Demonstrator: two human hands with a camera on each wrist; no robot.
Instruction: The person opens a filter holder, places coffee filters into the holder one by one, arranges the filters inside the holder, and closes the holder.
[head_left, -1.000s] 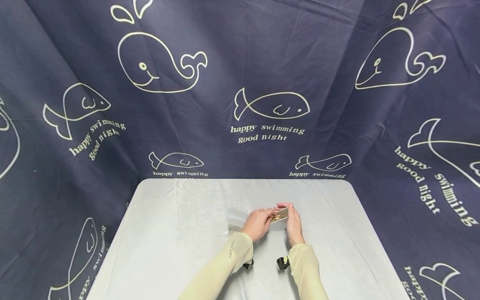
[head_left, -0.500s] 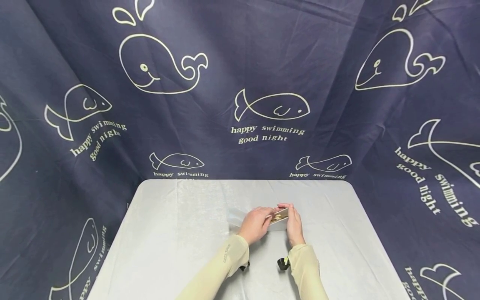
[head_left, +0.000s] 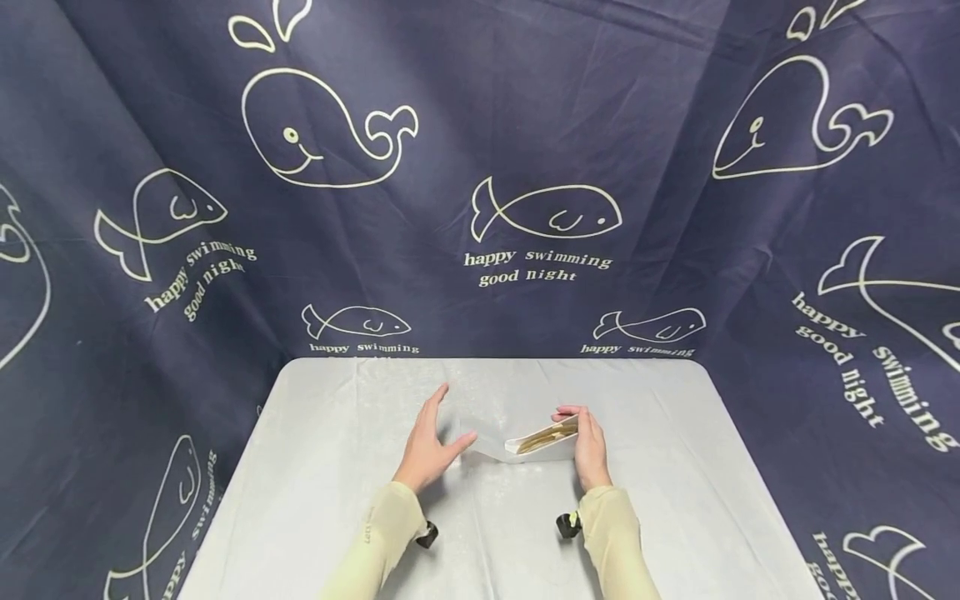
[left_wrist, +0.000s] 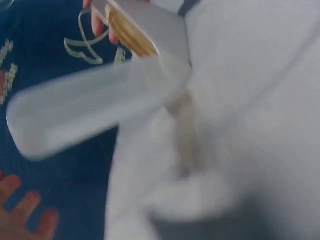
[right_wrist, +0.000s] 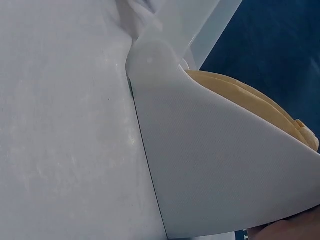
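A white coffee filter holder (head_left: 558, 451) stands on the table with its top open. Tan paper coffee filters (right_wrist: 250, 100) sit inside it, their curved edges rising above the wall in the right wrist view. Its translucent lid (left_wrist: 85, 105) is swung out to the left, away from the body. My right hand (head_left: 591, 450) grips the right end of the holder, fingers round the far side. Left of the lid, my left hand (head_left: 426, 450) is held with fingers straight and thumb spread, holding nothing. Whether the thumb touches the lid cannot be told from the head view.
A white cloth-covered table (head_left: 337, 467) lies under both hands. Dark blue curtains (head_left: 540, 108) printed with whales and fish hang close behind its far edge and on both sides.
My left hand has come off the filters and moved left to beside the lid, its fingers spreading. The filters now show fully in the holder. My right hand has stayed put.
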